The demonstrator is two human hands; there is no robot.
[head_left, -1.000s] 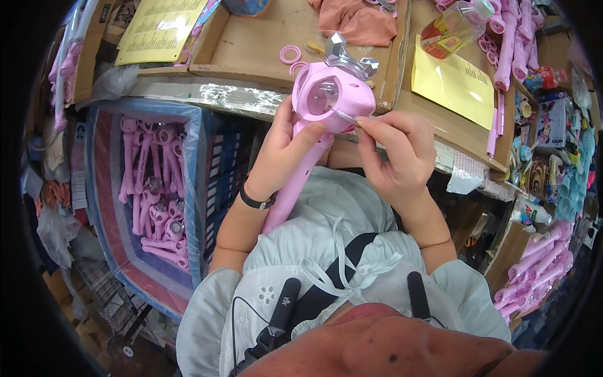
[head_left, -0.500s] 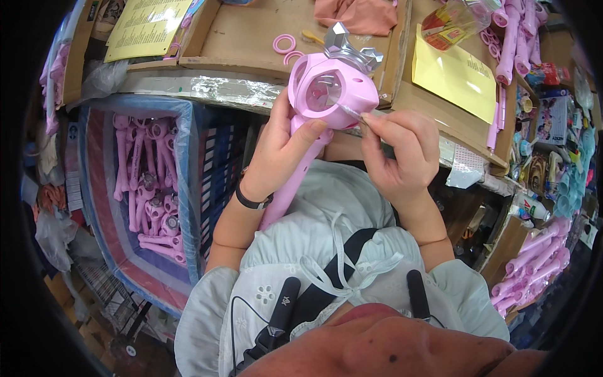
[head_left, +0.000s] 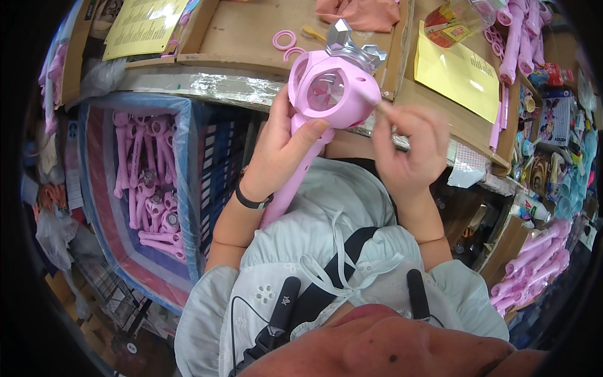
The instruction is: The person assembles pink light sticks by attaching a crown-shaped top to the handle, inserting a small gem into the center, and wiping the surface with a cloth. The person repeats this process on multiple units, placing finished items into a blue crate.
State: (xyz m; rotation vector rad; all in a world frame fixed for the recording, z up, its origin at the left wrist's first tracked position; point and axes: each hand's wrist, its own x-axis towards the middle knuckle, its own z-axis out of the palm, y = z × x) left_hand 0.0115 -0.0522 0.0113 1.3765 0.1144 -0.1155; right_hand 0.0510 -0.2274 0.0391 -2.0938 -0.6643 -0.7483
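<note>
One black strap [head_left: 361,245] slants across the pale top [head_left: 326,188], nearest of all, with a thin cloth bow [head_left: 347,293] tied at the chest. Past it, the pink wand [head_left: 358,103] slopes up from the lap, its handle end at the pale top and its bulky head raised before the table edge [head_left: 207,86]. The left hand [head_left: 286,141] wraps the neck just below that head, thumb across the front; a black band [head_left: 251,201] circles the wrist. The right hand [head_left: 414,147] is at the head's other side, its fingers bent and smeared by blur — I cannot tell whether they pinch anything or are simply pressed together, nor whether they touch the pink shell. A round see-through window [head_left: 325,92] sits in the head, and a faceted silver crown [head_left: 353,53] caps it. To the left is a blue crate [head_left: 190,188] lined with plastic film, holding many similar wands [head_left: 147,182]. Beyond, a cardboard tray [head_left: 245,38] on the table bears pink rings [head_left: 274,40] and an orange cloth [head_left: 361,14]; to its right are a yellow sheet [head_left: 455,78] and a see-through jar [head_left: 452,25] — with more pink pieces [head_left: 516,44] farther right.
</note>
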